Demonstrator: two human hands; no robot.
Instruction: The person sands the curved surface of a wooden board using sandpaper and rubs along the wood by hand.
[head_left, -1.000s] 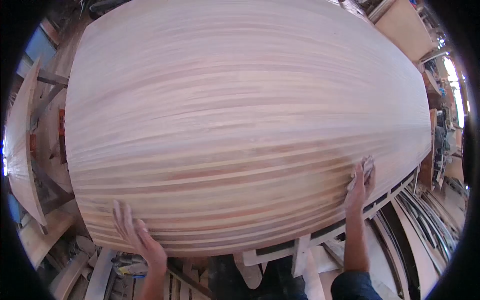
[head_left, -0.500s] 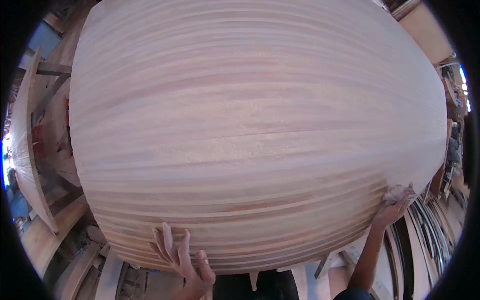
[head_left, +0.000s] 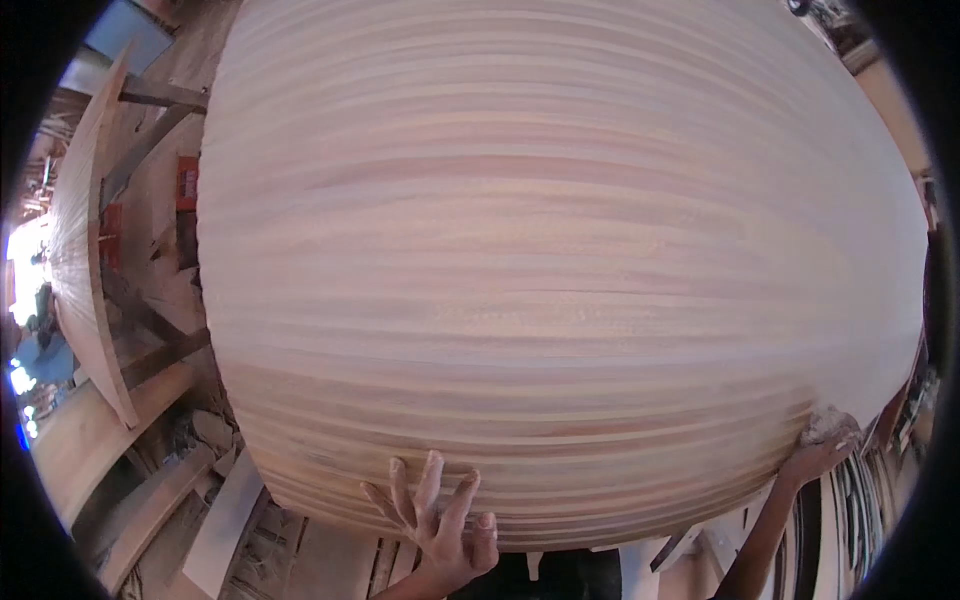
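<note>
A large curved surface of striped wooden strips, coated with pale dust, fills most of the head view. My left hand rests on its lower edge with the fingers spread and nothing held. At the lower right of the same surface, my right hand is closed around a crumpled, dust-covered pale wad and presses it against the wood. What the wad is made of cannot be made out.
Another curved wooden panel stands on a frame at the left, near an orange object. Boards lie at the lower left. Long thin strips are stacked at the lower right.
Both hands have shifted right and down in view, my right hand still gripping the wad. My left hand's fingers stay spread. The view has also turned, moving the left panel slightly right.
</note>
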